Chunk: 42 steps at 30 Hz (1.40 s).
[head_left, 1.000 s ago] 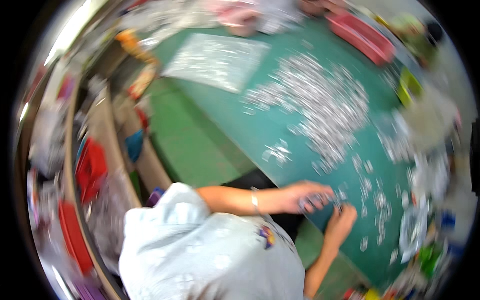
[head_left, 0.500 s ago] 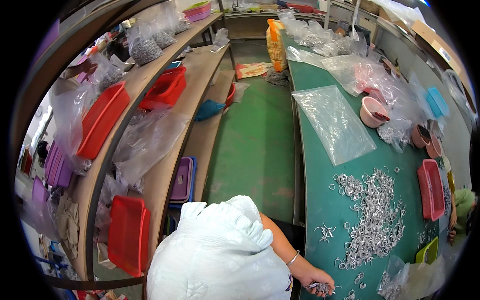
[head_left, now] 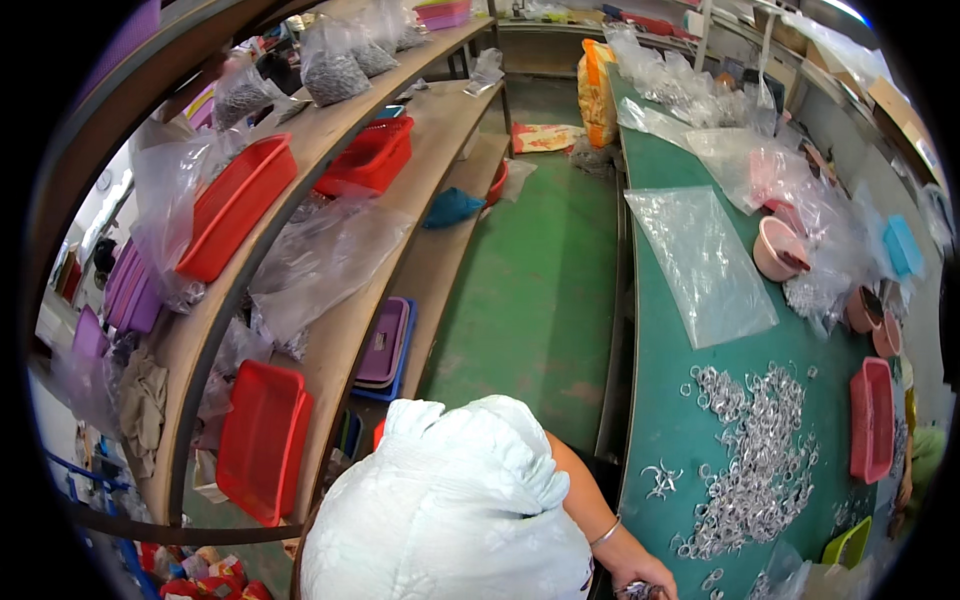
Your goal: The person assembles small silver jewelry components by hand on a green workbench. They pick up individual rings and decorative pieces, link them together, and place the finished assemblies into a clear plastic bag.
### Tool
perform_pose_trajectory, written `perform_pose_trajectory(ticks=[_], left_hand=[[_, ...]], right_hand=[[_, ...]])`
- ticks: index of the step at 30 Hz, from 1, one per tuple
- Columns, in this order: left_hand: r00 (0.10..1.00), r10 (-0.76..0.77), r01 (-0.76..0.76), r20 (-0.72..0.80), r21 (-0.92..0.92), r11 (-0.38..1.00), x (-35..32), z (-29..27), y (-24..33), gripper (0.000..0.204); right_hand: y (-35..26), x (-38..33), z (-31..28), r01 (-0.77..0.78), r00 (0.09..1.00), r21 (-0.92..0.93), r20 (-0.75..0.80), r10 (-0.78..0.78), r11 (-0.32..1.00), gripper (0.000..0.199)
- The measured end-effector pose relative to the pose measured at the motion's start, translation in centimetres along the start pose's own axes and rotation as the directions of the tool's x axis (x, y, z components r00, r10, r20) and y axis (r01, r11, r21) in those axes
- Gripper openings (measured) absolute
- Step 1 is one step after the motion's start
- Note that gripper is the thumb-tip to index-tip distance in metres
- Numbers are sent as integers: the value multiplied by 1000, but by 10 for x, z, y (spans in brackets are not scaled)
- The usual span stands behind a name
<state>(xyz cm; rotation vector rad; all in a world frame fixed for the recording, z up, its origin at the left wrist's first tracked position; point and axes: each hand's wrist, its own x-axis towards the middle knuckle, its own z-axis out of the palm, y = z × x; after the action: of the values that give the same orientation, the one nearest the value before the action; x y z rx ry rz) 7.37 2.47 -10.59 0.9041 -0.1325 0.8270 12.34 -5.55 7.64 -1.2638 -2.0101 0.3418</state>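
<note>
My right hand (head_left: 640,572), with a bangle at the wrist, is at the lower edge beside the green table. Its fingers are curled around a clump of small metal rings (head_left: 637,591), partly cut off by the edge of the picture. Closest to it on the table is a large spread pile of shiny metal rings (head_left: 752,470), some of them open and curved. A small separate cluster of curved metal pieces (head_left: 661,480) lies left of the pile. My pale sleeve fills the lower middle, and my left hand is out of sight.
A clear plastic bag (head_left: 705,265) lies flat on the green table (head_left: 655,400). Beyond are a pink bowl (head_left: 778,250), a pink-red basket (head_left: 872,420) and a green tray (head_left: 848,545). Shelves on the left hold red baskets (head_left: 264,440) and bagged metal parts (head_left: 333,72).
My view has swung a little, so shelves and table sit further right in the picture. My right hand, still closed on the rings, is lower and more cut off by the bottom edge.
</note>
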Motion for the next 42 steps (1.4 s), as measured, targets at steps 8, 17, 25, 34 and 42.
perform_pose_trajectory(ticks=[8, 17, 25, 34, 42], left_hand=[[719, -639, 378, -273, -619, 689, -7, 60, 108, 12], [542, -716, 208, -440, -755, 622, -33, 60, 167, 24], [518, -713, 322, -472, -665, 674, -51, 67, 168, 23], [479, -748, 500, -460, -557, 663, -62, 65, 166, 24], [329, -874, 589, -357, -645, 486, -69, 76, 157, 28]], right_hand=[[15, -5, -3, 28, 979, -22, -201, -32, 999, 19], [49, -50, -2, -546, 820, 8, -202, 536, 838, 23], [65, -55, 25, -549, 787, 149, -239, 569, 822, 8], [38, -46, 24, -302, 630, 952, 164, 759, 45, 25], [-14, -27, 24, -301, 953, 363, 98, 285, 882, 15]])
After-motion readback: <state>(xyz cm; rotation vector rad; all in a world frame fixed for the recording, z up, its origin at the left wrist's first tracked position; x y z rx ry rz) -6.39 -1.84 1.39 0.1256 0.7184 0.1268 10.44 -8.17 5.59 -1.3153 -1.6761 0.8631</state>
